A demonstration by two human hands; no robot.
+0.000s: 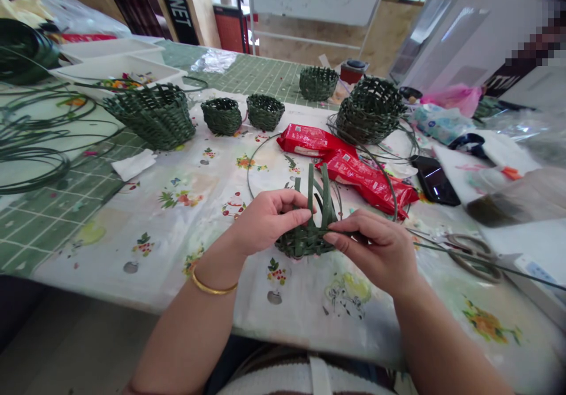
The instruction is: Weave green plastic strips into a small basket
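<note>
A small half-woven basket of dark green strips [305,242] sits on the floral cloth [186,265], its long strips standing up loose [316,197]. My left hand [269,221] pinches the upright strips from the left, with a gold bangle [214,283] on that wrist. From the right, my right hand [371,247] grips the woven edge, its fingertips close to my left hand. Several woven green baskets stand farther back, among them a wide one [150,116] and a tall one [370,111]. Red snack packets [349,162] lie just beyond my hands.
Coiled green strips [26,53] and white trays [117,71] lie at the far left on a green cutting mat [57,212]. To the right are scissors [475,257], a black phone [434,180] and assorted papers and plastic bags.
</note>
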